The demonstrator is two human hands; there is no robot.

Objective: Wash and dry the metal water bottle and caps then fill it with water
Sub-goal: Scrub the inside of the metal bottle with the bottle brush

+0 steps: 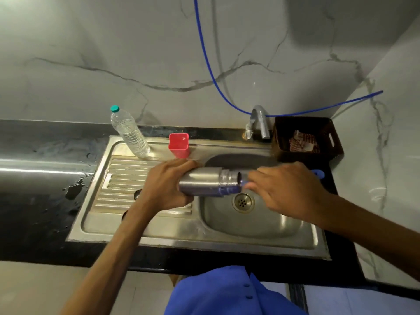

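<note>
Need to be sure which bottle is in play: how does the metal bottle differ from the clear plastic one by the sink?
The metal bottle is opaque steel; the plastic bottle is see-through. The metal bottle lies sideways over the sink basin, gripped by the left hand; the plastic bottle stands untouched on the drainboard. The metal bottle's mouth is open; the plastic bottle wears a green cap.

Just one camera here, worn on the person's head, wide-angle, looking forward and down over the sink [261,226] from the front edge of the counter [41,178]. It sits close enough that both forearms reach in from the bottom of the picture. The marble wall [136,53] fills the top half, and straight lines bow toward the edges.
</note>
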